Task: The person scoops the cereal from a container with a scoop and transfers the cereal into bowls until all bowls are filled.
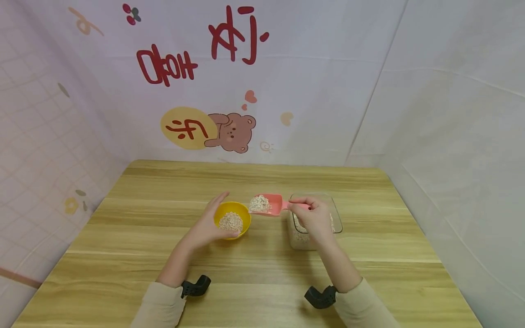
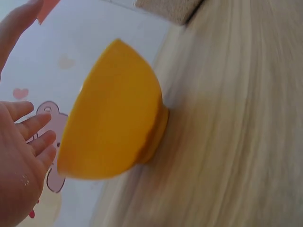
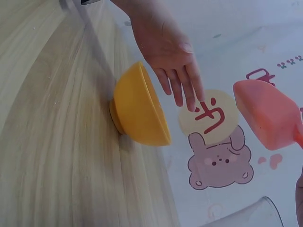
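A yellow bowl with oat flakes inside stands upright on the table. My left hand hovers over its left side, thumb and fingers spread apart and relaxed; in the left wrist view a gap shows between the fingers and the bowl. With my right hand I pinch the handle of a pink scoop. More oat flakes lie toward the scoop's front end, which is raised just right of the bowl. Under my right hand is a clear container holding oats, partly hidden by that hand.
The wooden table runs back to a white printed cloth with a cartoon bear. White cloth also hangs along both sides. Each forearm wears a black wrist mount, one on the left and one on the right.
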Demonstrator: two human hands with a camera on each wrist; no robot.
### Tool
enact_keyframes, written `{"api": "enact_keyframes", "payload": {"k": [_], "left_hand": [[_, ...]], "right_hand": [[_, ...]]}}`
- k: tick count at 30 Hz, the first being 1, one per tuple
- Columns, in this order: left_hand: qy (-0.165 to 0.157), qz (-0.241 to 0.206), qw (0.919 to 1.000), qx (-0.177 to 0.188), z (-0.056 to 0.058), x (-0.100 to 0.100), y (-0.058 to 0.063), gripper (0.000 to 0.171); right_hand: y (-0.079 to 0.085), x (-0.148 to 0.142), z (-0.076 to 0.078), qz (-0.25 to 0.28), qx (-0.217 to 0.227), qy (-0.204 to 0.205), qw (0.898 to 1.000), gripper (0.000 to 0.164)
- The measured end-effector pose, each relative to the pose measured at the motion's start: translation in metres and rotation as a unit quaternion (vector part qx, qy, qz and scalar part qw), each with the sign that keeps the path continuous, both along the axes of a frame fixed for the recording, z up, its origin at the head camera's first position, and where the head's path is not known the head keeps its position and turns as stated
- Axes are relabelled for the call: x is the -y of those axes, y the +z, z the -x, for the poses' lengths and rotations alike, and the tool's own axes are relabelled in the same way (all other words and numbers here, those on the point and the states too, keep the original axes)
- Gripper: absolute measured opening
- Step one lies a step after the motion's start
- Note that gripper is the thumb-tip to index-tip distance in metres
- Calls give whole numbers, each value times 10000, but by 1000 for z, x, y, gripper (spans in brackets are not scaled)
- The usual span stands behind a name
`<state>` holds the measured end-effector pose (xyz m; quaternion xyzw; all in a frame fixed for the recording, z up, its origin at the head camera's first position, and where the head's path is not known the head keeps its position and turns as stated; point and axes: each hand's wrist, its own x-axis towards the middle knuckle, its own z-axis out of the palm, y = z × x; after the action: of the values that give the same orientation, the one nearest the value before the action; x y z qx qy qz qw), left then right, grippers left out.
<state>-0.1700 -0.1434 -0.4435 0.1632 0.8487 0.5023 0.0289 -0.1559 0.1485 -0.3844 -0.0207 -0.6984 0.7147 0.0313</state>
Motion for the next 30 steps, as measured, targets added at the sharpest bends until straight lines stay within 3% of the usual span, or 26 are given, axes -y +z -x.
{"api": "enact_keyframes", "payload": {"k": [7,17,30], "left_hand": [[-5,127,9999,-3,-1,11,-2,108],[-149,58,9998,128,5,24,-19,110],[-408,-114,9985,360,9,29,-31,114]], "right_hand": [[-2,10,8,-294,5,83,9995,16],[-3,22,18,-1046,-136,282,9940,15],[-7,35,31,-1222,-179,571,9907,14]]}}
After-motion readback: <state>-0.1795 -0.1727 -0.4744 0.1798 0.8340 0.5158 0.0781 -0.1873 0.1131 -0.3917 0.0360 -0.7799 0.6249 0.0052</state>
